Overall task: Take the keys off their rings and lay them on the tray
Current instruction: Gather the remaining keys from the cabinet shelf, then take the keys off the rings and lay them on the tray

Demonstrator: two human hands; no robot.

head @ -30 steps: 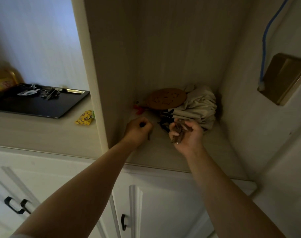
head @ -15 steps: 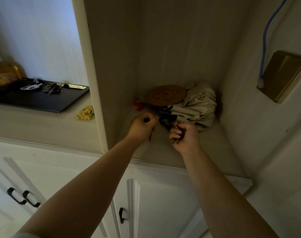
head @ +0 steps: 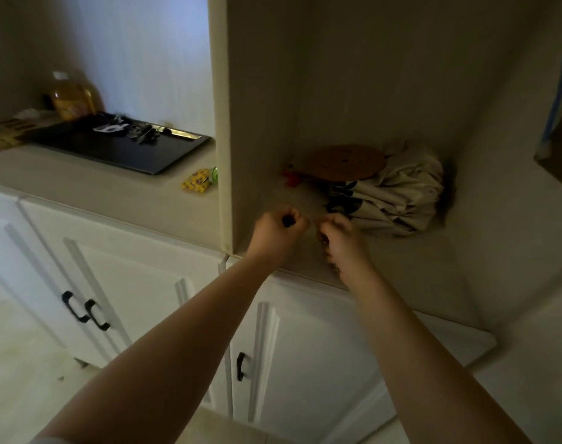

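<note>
My left hand (head: 278, 230) is closed around a small dark-headed key (head: 287, 221) over the front of a dim shelf niche. Close beside it, my right hand (head: 340, 240) is closed on a bunch of keys (head: 332, 264), whose metal shows below the palm. The two hands nearly touch. Whether the ring still joins the dark key to the bunch is hidden by my fingers. A black tray (head: 119, 149) lies on the counter to the left, past a vertical divider (head: 220, 129). Several keys and a white tag (head: 129, 131) lie at its far side.
A crumpled cream cloth bag (head: 398, 190), a round cork mat (head: 347, 161) and a small red object (head: 291, 177) sit at the niche's back. A yellow packet (head: 198, 184) lies by the divider. A yellow bottle (head: 71, 100) stands behind the tray. White cabinet doors with black handles (head: 84, 310) are below.
Both hands have drawn closer together and toward the shelf's front edge. My right hand's fingers have closed tighter over the bunch. The view has shifted right and down, showing more of the tray.
</note>
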